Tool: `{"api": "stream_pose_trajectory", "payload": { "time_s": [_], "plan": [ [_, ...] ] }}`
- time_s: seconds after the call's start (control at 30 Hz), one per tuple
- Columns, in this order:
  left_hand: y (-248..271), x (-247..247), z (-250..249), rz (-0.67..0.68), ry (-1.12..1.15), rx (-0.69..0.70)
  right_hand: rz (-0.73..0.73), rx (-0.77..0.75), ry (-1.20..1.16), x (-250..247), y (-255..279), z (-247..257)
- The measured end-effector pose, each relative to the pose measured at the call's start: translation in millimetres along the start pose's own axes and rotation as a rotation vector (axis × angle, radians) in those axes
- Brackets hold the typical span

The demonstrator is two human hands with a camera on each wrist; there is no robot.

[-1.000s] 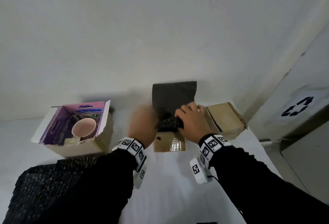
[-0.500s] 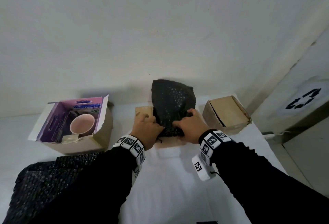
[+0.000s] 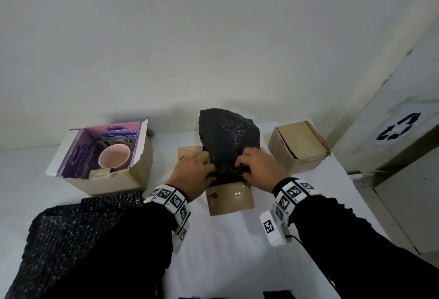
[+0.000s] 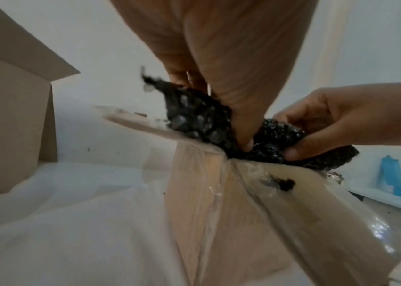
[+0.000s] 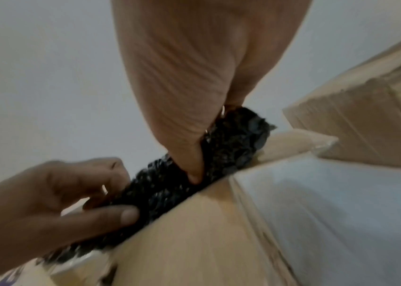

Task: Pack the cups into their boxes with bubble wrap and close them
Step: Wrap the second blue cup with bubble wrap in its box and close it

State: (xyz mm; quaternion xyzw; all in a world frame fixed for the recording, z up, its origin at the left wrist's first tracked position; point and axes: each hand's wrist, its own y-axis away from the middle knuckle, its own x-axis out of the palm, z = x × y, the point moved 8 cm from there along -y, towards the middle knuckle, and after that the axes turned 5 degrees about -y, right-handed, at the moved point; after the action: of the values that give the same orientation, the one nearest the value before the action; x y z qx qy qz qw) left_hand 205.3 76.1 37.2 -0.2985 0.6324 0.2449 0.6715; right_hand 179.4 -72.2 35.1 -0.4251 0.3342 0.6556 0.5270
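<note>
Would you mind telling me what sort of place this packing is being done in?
Probably a plain makeshift packing spot, not a kitchen or shop: a white-covered table against a bare white wall, cardboard boxes and black bubble wrap laid out, and a bin with a recycling symbol alongside.

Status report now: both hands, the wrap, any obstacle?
Left hand and right hand both grip the black bubble wrap sheet. Its near edge is at the open brown cardboard box, the rest standing up. No obstacle seen.
</note>
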Motion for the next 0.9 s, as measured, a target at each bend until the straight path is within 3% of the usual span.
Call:
{"api": "stream_pose_trajectory", "payload": {
  "time_s": [0.13,0.23,0.33,0.5,0.67,0.77,0.9],
  "plan": [
    [2,5,-16,-0.023,0.1,-0.009,-0.019,-0.041,-0.021,15,8,13],
    [5,18,-22,-0.006,0.053,0.029,-0.031,-0.102,-0.019,17,14,16],
    [11,15,-27,-0.076,-0.054,0.129,-0.046,-0.189,0.124,25,19,18],
    [18,17,-30,-0.069,-0.162,0.183,-0.051,-0.201,0.29,37,22,15],
    [19,30,-24,-0.052,-0.181,0.145,-0.009,-0.21,0.349,45,28,12],
    [21,25,-19,-0.138,-0.14,0.063,-0.082,-0.163,0.273,27,31,11],
    [24,28,-25,-0.147,-0.144,0.125,-0.229,-0.102,-0.022,5,31,2]
  ]
}}
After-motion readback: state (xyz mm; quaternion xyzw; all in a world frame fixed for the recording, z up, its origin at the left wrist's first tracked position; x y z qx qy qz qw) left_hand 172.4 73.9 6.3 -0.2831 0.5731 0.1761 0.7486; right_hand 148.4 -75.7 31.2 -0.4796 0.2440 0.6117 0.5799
